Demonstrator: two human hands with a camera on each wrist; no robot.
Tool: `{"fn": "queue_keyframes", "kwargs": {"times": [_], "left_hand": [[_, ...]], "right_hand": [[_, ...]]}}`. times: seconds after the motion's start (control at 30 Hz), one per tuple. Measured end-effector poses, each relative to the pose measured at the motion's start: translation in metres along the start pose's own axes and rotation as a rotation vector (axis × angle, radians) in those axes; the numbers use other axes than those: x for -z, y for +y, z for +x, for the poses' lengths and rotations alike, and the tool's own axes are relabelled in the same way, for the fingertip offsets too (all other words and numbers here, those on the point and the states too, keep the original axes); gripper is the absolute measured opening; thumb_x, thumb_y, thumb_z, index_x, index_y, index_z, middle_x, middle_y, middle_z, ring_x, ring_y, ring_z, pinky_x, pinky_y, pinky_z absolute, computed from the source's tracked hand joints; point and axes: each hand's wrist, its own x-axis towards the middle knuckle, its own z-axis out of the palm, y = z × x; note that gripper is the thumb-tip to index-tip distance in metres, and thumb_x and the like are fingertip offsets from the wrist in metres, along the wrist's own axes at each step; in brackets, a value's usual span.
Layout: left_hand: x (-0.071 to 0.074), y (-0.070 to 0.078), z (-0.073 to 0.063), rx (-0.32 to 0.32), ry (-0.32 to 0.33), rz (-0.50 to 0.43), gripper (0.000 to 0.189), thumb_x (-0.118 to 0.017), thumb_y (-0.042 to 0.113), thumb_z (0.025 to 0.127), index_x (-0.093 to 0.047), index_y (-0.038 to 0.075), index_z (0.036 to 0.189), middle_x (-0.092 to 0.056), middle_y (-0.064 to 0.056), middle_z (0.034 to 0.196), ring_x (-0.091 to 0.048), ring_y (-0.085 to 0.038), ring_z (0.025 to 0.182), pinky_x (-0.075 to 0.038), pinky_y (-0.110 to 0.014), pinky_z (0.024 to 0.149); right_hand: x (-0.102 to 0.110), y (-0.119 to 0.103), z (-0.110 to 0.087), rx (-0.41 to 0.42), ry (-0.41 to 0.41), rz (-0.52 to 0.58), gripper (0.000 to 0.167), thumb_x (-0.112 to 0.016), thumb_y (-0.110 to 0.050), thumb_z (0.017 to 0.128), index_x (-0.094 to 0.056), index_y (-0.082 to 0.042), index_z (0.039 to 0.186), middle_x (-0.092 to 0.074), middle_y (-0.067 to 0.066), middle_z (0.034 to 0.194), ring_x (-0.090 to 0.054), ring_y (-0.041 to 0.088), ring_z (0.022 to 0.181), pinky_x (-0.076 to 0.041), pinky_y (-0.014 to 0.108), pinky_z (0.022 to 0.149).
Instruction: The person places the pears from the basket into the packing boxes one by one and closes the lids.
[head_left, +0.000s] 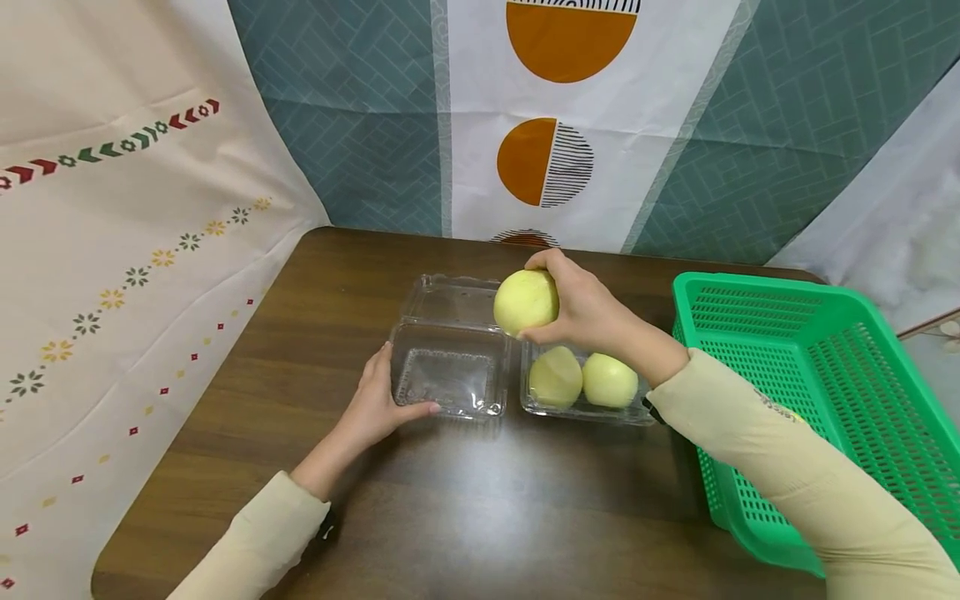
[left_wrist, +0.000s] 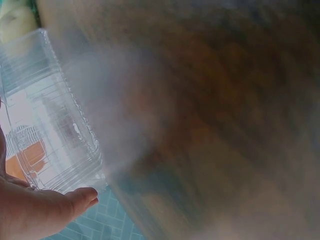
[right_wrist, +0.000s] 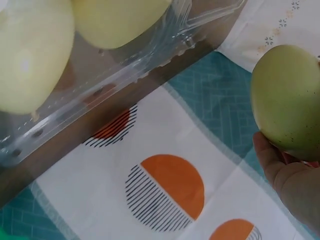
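Observation:
My right hand point(head_left: 573, 304) grips a round pale yellow-green fruit point(head_left: 525, 302) in the air, above the gap between two clear plastic boxes. In the right wrist view the fruit point(right_wrist: 287, 100) shows small dark specks near its lower end. My left hand point(head_left: 378, 400) holds the left clear plastic box point(head_left: 450, 371) by its near-left corner, fingers along the side and thumb at the front edge. That box is bare inside, and its lid point(head_left: 453, 302) lies folded back behind it. Two similar fruits point(head_left: 610, 381) sit in the right clear box point(head_left: 585, 411).
A green perforated plastic basket point(head_left: 765, 292) stands at the right, partly hidden under my right sleeve. The brown wooden table point(head_left: 480, 517) ends against a patterned cloth point(head_left: 360, 158) at the back. Another printed cloth point(head_left: 135, 333) hangs along the left edge.

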Motion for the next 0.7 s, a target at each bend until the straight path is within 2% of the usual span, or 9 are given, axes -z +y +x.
{"fn": "queue_keyframes", "kwargs": {"times": [0.33, 0.53, 0.7], "left_hand": [[-0.002, 0.001, 0.002, -0.036, 0.025, -0.002, 0.12, -0.084, 0.04, 0.069, -0.008, -0.009, 0.148, -0.01, -0.031, 0.153, -0.015, -0.046, 0.141, -0.024, -0.059, 0.111], [-0.002, 0.001, 0.001, -0.024, 0.032, -0.002, 0.12, -0.084, 0.039, 0.069, -0.008, -0.009, 0.149, -0.01, -0.031, 0.153, -0.015, -0.045, 0.141, -0.023, -0.058, 0.111], [-0.002, -0.001, 0.0, -0.017, 0.037, 0.0, 0.12, -0.084, 0.04, 0.069, -0.009, -0.007, 0.149, -0.01, -0.029, 0.154, -0.016, -0.045, 0.141, -0.024, -0.058, 0.111]], "right_hand": [[-0.018, 0.002, 0.003, -0.057, -0.014, 0.069, 0.076, -0.087, -0.015, 0.064, -0.038, -0.004, 0.121, -0.054, 0.014, 0.119, -0.057, 0.029, 0.098, -0.052, 0.043, 0.081], [-0.03, 0.003, 0.007, -0.034, -0.049, 0.091, 0.076, -0.087, -0.017, 0.064, -0.039, -0.003, 0.122, -0.054, 0.014, 0.117, -0.057, 0.028, 0.099, -0.052, 0.041, 0.082], [-0.038, 0.001, 0.014, -0.011, -0.04, 0.111, 0.077, -0.087, -0.017, 0.064, -0.039, -0.004, 0.122, -0.054, 0.014, 0.117, -0.057, 0.028, 0.1, -0.053, 0.042, 0.082]]}}
